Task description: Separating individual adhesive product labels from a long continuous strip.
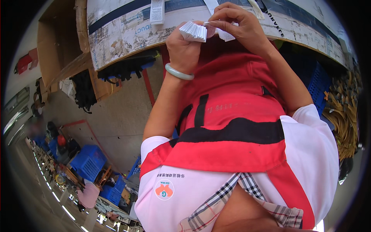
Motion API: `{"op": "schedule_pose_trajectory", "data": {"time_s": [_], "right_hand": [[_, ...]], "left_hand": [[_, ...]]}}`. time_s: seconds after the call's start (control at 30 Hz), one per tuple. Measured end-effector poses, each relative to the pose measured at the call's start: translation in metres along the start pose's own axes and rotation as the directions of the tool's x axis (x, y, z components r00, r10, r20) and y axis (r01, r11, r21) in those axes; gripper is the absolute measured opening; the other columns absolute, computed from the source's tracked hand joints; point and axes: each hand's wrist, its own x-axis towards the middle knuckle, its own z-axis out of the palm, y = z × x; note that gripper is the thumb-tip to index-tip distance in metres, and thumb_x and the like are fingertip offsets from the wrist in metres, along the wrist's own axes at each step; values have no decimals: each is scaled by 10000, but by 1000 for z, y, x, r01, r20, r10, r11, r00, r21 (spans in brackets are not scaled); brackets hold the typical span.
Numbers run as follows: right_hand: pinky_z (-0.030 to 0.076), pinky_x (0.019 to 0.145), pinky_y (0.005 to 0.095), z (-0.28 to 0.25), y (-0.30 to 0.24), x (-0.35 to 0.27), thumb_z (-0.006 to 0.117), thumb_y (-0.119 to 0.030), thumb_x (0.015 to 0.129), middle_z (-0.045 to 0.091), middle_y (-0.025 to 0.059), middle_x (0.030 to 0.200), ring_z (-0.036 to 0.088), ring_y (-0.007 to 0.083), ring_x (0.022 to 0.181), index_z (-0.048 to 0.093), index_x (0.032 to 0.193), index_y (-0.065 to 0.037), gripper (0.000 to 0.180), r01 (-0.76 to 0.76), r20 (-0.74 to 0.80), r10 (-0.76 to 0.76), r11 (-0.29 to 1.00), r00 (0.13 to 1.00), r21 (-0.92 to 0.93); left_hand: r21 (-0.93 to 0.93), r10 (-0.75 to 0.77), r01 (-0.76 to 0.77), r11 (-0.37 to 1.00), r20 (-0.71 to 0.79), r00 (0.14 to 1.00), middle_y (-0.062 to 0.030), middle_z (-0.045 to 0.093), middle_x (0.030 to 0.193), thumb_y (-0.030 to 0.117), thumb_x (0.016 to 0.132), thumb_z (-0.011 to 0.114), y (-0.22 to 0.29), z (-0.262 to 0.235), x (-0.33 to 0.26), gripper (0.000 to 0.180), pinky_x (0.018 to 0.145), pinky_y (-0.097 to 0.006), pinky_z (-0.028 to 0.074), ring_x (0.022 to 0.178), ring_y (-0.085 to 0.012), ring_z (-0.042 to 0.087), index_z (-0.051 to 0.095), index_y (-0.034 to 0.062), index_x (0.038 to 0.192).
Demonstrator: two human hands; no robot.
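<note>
Left hand holds one bundle of white slips while right fingertips pinch at its edge

Head view: two bare hands meet at the near edge of one table [119,43] with a worn, printed white surface. The left hand [182,52], with one pale bracelet [179,72] at its wrist, has its fingers closed around one bundle of white slips [193,32]. The bundle is fanned at the end facing up, its slips too tightly packed to count. The right hand [247,29] is just right of it, thumb and forefinger brought together on one thin white piece [206,23] at the bundle's far right corner. One more white paper [226,35] shows beneath the right hand; whether that hand touches it, I cannot tell.

Three narrow strips lie farther back on the table: one printed white strip [157,12] beyond the left hand, one white strip [211,5] beyond the gap between the hands, and one pale strip [256,9] to the right.

One red apron [232,87] covers the person's front. To the left stands one open cardboard box [60,46]. At least three blue crates are visible: two on the left [89,161], one on the right [319,87].
</note>
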Motion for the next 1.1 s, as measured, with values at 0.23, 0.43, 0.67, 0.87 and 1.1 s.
{"op": "schedule_pose_trajectory", "data": {"time_s": [0.23,0.43,0.67,0.87,1.1], "right_hand": [[512,705,203,-6,-13,-3,662,-157,901,636,8,856,594,61,749,653,1031,-15,192,-312,182,277,928,943,204],[501,652,189,-4,-13,-4,655,-164,910,620,7,798,580,49,701,652,1001,-13,176,-310,174,277,927,945,211],[502,661,180,-3,-14,-9,645,-158,917,624,5,804,573,46,701,656,1014,-13,175,-331,147,308,927,940,174],[504,682,179,-3,-12,-10,637,-150,922,625,2,810,568,44,719,656,1006,-8,166,-379,181,346,904,921,200],[461,634,178,-8,-13,-12,652,-141,910,614,-1,800,552,47,707,650,935,-7,136,-332,253,276,917,927,219]], "left_hand": [[-311,-302,321,894,109,947,-39,670,777,-70,808,569,10,-3,-7,234,556,-221,475,643,-86,601,698,-2,991],[-290,-266,288,913,113,957,-41,659,760,-6,841,662,8,-4,-9,175,550,-222,478,631,-84,600,694,-8,1013],[-328,-224,231,916,58,973,-19,639,740,-72,819,557,10,1,-12,230,505,-198,434,601,-60,562,684,1,996],[-346,-273,293,891,108,956,-9,631,726,-69,817,569,11,1,-13,217,498,-197,420,591,-53,551,684,0,987],[-466,-477,519,717,215,852,-42,643,733,43,871,651,12,2,-12,87,459,-208,405,579,-80,563,670,9,950]]}}
